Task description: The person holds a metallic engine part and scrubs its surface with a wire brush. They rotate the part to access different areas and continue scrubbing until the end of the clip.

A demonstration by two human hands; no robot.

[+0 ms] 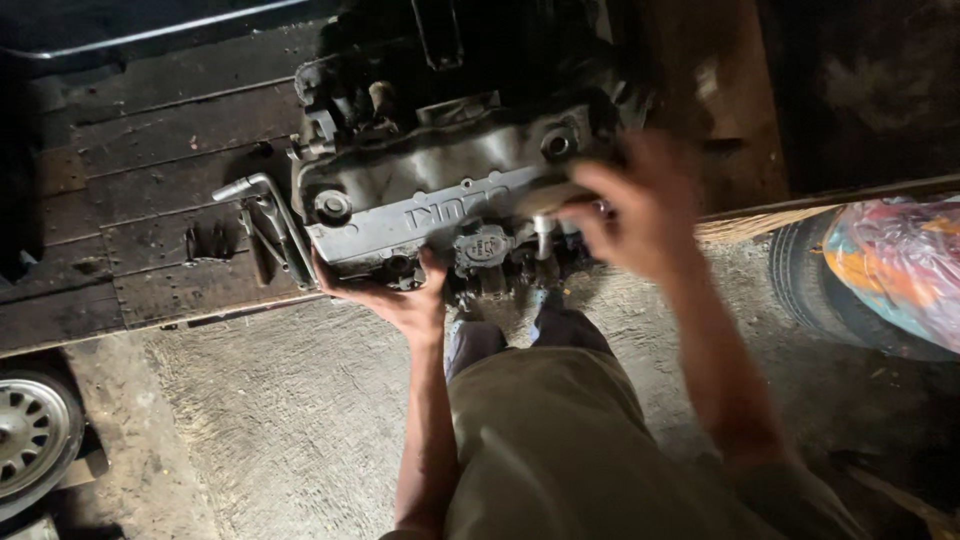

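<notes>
Head view looks straight down on a grey engine (440, 180) sitting at the edge of a dark wooden platform (150, 200). Left hand (400, 300) is cupped, palm up, under the near lower edge of the engine's cover, fingers pressed against the metal. Right hand (630, 205) is blurred; it is closed around a short metal tool (543, 235) that stands against the front of the engine, just right of the round filler cap (484, 246). That cap lies between the two hands.

Left of the left hand, a bent metal wrench (265, 200) and a few smaller tools lie on the platform boards, touching the engine's side. Beyond the right hand, well apart, a tyre (805, 275) rests on the concrete floor (280, 400) with a bright plastic bag (900, 265) stuffed into it; what the bag holds cannot be told. Near the person's left elbow, a wheel (30, 435) with a silver hubcap lies on the floor.
</notes>
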